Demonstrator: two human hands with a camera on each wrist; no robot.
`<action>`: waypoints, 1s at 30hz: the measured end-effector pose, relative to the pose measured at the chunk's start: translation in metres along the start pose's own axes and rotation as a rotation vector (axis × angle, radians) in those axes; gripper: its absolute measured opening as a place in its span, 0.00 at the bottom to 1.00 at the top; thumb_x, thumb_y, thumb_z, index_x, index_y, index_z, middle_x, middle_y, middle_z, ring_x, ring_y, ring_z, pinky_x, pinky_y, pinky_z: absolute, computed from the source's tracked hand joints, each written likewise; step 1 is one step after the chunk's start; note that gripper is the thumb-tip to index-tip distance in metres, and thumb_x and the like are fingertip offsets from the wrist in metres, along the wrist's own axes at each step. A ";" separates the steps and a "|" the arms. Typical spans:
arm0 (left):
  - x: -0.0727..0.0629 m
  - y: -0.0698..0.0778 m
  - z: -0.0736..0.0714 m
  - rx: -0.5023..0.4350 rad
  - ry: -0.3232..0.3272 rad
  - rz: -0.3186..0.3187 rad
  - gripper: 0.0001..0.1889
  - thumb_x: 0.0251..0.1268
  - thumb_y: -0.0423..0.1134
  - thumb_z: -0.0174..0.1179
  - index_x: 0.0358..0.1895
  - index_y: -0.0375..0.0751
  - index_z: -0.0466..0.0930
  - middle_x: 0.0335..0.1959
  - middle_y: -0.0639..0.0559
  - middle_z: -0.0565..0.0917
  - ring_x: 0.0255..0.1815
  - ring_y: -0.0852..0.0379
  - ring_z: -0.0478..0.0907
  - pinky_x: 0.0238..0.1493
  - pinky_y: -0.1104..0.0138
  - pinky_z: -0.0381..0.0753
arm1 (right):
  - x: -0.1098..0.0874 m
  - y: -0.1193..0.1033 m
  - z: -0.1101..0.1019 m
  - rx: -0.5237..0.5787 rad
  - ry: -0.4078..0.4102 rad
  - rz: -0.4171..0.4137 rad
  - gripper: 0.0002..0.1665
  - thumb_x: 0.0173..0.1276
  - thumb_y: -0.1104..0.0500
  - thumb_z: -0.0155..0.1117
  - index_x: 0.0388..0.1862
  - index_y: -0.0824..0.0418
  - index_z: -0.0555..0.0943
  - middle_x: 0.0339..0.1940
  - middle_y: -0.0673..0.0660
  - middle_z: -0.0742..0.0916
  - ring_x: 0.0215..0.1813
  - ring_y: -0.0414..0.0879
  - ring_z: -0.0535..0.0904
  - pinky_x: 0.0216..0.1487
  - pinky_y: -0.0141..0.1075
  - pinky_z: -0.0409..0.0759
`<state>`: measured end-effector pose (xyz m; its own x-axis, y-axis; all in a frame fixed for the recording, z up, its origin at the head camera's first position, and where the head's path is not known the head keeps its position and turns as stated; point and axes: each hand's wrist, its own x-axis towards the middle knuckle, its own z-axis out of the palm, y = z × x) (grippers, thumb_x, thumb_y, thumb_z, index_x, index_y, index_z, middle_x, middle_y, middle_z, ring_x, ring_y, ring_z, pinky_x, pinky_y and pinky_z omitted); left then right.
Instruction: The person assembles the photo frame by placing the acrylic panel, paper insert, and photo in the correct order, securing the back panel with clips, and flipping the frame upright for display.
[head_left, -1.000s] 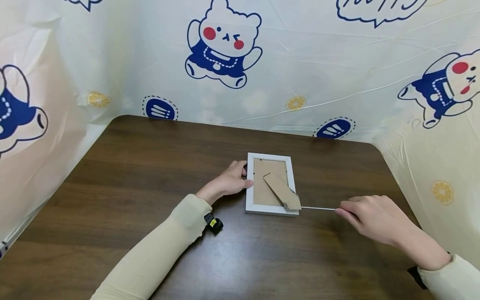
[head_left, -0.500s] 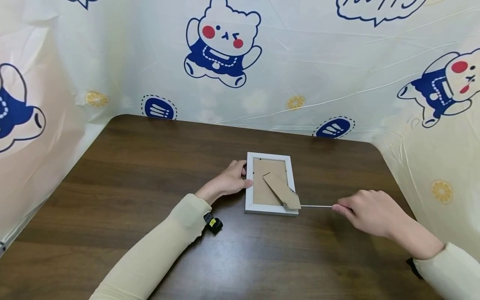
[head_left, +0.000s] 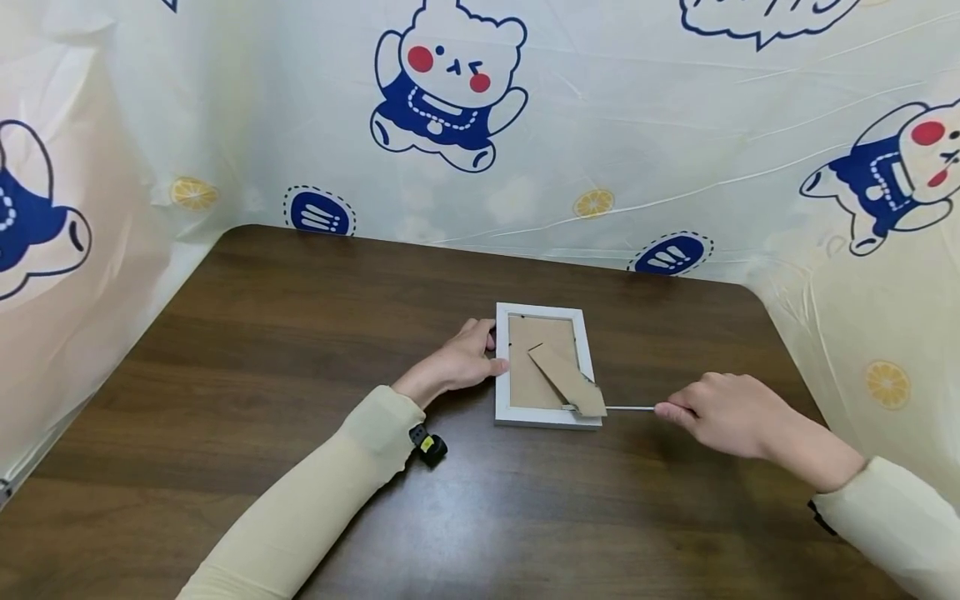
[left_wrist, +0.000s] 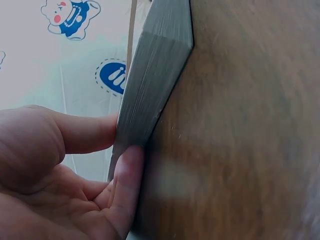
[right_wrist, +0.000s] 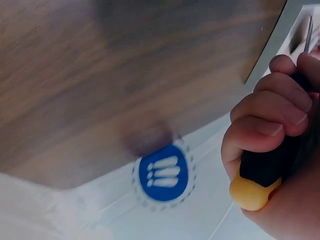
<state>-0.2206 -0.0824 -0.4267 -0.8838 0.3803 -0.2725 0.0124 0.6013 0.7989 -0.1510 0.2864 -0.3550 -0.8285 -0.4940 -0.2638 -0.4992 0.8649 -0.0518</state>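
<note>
A white picture frame (head_left: 540, 310) lies face down on the table, its brown backing board (head_left: 525, 383) upward. Across the lower right of the back, a cardboard stand flap (head_left: 566, 379) sits askew. My left hand (head_left: 461, 358) holds the frame's left side; in the left wrist view, thumb and fingers (left_wrist: 131, 172) press the frame's side edge (left_wrist: 155, 65). With my right hand (head_left: 731, 417) I grip a screwdriver (head_left: 630, 408); the right wrist view shows its black handle with a yellow end (right_wrist: 250, 194). The shaft runs leftward under the flap's lower end, partly hidden there.
The brown wooden table (head_left: 337, 317) extends around the frame. A pale printed curtain (head_left: 300, 100) with cartoon bears stands along its back and sides. A black strap device (head_left: 429, 446) is on the left wrist.
My right hand has moved left and slightly away from me, pushing the screwdriver further under the flap, so less shaft shows. My left hand and the frame hold nearly still.
</note>
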 end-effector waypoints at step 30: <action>0.001 -0.001 0.001 -0.036 0.004 -0.019 0.43 0.77 0.42 0.66 0.85 0.36 0.51 0.68 0.41 0.69 0.67 0.45 0.71 0.73 0.52 0.68 | -0.008 0.017 -0.003 0.033 -0.002 -0.011 0.20 0.82 0.37 0.57 0.43 0.41 0.92 0.37 0.37 0.89 0.41 0.41 0.88 0.44 0.52 0.84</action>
<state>-0.2206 -0.0820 -0.4287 -0.8858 0.3656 -0.2859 -0.0214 0.5832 0.8121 -0.1532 0.3047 -0.3510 -0.8226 -0.5032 -0.2649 -0.4995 0.8620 -0.0863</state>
